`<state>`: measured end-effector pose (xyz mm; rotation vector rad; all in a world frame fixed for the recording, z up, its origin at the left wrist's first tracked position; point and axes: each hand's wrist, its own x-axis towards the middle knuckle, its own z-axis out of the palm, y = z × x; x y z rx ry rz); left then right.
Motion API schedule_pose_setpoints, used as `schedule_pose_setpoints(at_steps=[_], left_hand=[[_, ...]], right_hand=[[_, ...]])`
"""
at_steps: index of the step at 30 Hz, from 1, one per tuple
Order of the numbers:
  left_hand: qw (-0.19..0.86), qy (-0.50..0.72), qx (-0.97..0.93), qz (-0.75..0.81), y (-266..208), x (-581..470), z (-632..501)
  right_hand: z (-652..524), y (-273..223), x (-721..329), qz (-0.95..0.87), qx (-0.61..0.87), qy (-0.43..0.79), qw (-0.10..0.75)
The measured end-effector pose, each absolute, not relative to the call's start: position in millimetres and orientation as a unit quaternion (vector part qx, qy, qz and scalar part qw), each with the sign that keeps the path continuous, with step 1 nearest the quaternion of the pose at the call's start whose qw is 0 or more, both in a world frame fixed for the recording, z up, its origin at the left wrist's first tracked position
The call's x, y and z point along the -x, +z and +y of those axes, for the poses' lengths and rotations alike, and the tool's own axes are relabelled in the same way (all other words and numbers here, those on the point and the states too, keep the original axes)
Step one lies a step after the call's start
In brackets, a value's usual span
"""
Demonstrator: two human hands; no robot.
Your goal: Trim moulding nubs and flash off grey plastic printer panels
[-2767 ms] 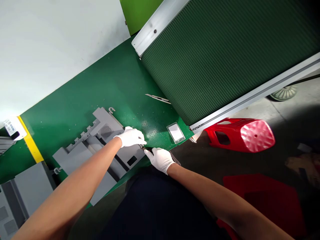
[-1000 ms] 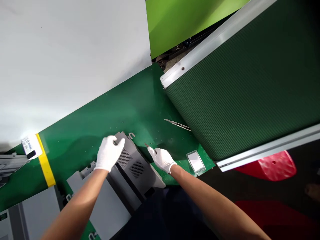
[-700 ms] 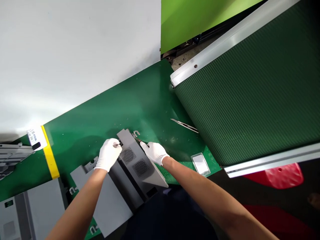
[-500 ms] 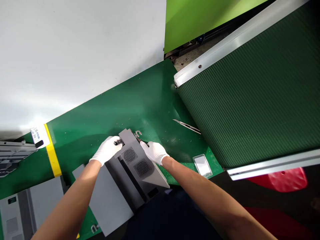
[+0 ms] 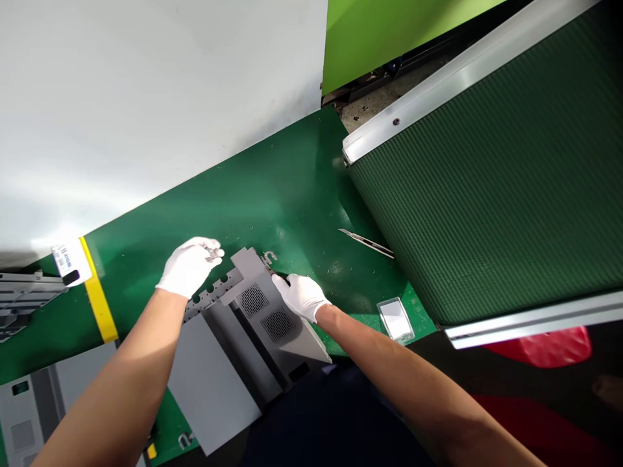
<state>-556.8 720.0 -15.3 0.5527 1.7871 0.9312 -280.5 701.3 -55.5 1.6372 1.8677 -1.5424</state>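
A grey plastic panel [image 5: 219,379] with two square vent grilles lies slantwise on the green bench, its lower end close to my body. My right hand [image 5: 300,297], in a white glove, grips its far right edge beside the grilles. My left hand [image 5: 191,264], gloved too, hovers just off the panel's far left corner. Its fingers are curled together at the tips; whatever they pinch is too small to make out. Along that corner shows a grey strip with round notches [image 5: 214,291]. A small grey hook-shaped clip [image 5: 269,257] sits by the panel's top edge.
A craft knife [image 5: 366,242] lies near the ribbed green conveyor [image 5: 491,188]. Below it is a small clear case [image 5: 395,320]. A similar grey panel [image 5: 19,415] lies at lower left. Beyond the yellow tape [image 5: 100,295] are a label card [image 5: 72,261] and grey parts [image 5: 26,298].
My left hand has let go of the panel's far corner and moved up and left, uncovering the notched strip. My right hand stays on the panel's edge.
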Motion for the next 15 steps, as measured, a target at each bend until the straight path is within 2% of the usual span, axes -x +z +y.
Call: schedule_pose_setpoints(at_steps=[3, 5, 7, 10, 12, 15], left_hand=[[0.568, 0.357, -0.302, 0.677, -13.3, 533.1, 746.1], [0.569, 0.317, -0.335, 0.681, -15.4, 513.9, 761.3], [0.515, 0.229, -0.402, 0.722, -18.9, 494.8, 772.0], [0.414, 0.017, -0.563, 0.715, -23.7, 473.9, 780.1], [0.418, -0.074, -0.611, 0.668, -26.3, 469.2, 782.7], [0.475, -0.114, -0.599, 0.635, -29.4, 474.4, 787.2]], right_hand=[[699.4, -55.6, 283.7, 0.636, -0.564, -0.516, 0.111], [698.0, -56.5, 285.8, 0.639, -0.568, -0.508, 0.110], [697.0, -57.9, 287.5, 0.648, -0.571, -0.492, 0.105], [695.9, -59.8, 289.6, 0.666, -0.573, -0.467, 0.103], [695.1, -60.9, 290.8, 0.675, -0.574, -0.451, 0.105], [692.9, -62.7, 291.9, 0.691, -0.577, -0.421, 0.108]])
